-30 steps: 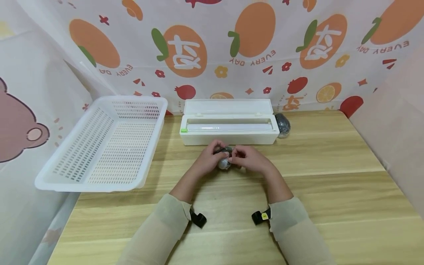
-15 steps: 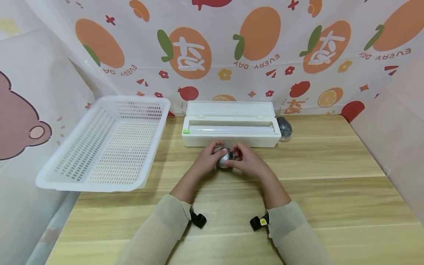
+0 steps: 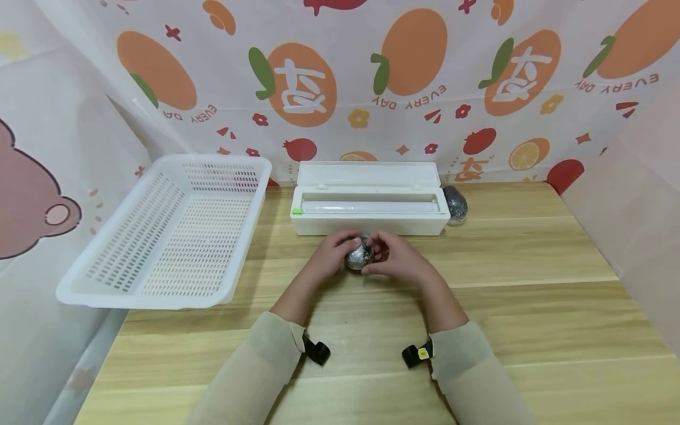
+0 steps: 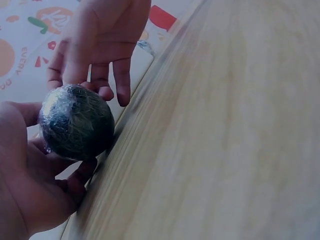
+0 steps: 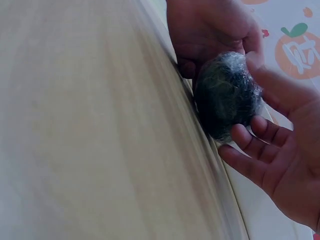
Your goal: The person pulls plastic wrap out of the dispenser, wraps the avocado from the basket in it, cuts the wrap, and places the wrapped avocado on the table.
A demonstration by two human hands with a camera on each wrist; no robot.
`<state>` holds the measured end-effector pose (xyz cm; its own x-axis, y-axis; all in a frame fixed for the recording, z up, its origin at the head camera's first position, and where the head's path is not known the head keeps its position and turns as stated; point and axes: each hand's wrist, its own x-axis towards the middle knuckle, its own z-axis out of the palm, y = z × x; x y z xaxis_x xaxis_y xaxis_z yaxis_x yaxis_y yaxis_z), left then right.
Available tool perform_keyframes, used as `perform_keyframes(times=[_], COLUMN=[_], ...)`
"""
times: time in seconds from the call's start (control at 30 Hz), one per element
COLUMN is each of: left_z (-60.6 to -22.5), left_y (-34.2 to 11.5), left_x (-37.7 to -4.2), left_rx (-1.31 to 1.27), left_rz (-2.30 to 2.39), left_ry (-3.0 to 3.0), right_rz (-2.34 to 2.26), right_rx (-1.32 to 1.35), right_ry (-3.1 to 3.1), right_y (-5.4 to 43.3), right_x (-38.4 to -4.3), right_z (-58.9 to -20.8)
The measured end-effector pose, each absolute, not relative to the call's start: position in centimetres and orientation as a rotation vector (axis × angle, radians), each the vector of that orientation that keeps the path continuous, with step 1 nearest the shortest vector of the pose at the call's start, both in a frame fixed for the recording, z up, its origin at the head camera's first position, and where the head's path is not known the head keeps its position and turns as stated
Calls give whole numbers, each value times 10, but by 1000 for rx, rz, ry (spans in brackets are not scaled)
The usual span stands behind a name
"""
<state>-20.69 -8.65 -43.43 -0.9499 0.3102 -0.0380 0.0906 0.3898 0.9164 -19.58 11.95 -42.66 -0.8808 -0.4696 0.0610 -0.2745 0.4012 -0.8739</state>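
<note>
Between my two hands is a dark, rounded thing wrapped in cling film (image 3: pixel 360 255), low over the table in front of the long white box. My left hand (image 3: pixel 328 257) curls around its left side, with the thumb over the top. On the opposite side, my right hand (image 3: pixel 397 257) holds it between thumb and bent fingers, as the right wrist view shows: thumb (image 5: pixel 280 82) at the upper side, fingertips at the lower side. The film looks crinkled and shiny on the dark wrapped ball (image 4: pixel 76 122) in the left wrist view. What lies under the film is hard to make out.
Just behind my hands stands a white cling film box (image 3: pixel 372 224), its lid (image 3: pixel 366 173) raised and a roll (image 3: pixel 369 206) inside. A second dark wrapped thing (image 3: pixel 455 205) sits at its right end. To the left is a white perforated basket (image 3: pixel 234 265). A printed curtain hangs behind the table (image 3: pixel 531 248).
My right fingers have spread from a tight pinch into a wider hold. The wrapped ball has turned, and more of its shiny surface shows between my hands.
</note>
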Motion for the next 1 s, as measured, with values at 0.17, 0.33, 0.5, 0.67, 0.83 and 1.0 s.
perform_keyframes(times=[0.17, 0.33, 0.5, 0.67, 0.83, 1.0], left_z=[-432, -430, -431, -432, -432, -432], left_y=[-85, -84, -83, -81, -81, -86], left_x=[-206, -206, -207, -206, -203, -204], left_rx=[396, 425, 427, 344, 319, 337], left_rz=[1553, 1538, 1591, 1695, 1669, 1578], left_ry=[2446, 2437, 2417, 2331, 2408, 2523], right_rz=[-1460, -1536, -1607, -1767, -1760, -1568], right_rx=[-658, -666, -551, -345, -297, -557], right_ry=[2490, 2433, 2439, 2452, 2486, 2606], right_y=[120, 124, 126, 129, 129, 129], right_x=[-196, -195, -197, -202, -204, -202], right_z=[-428, -421, -422, -429, -431, -429])
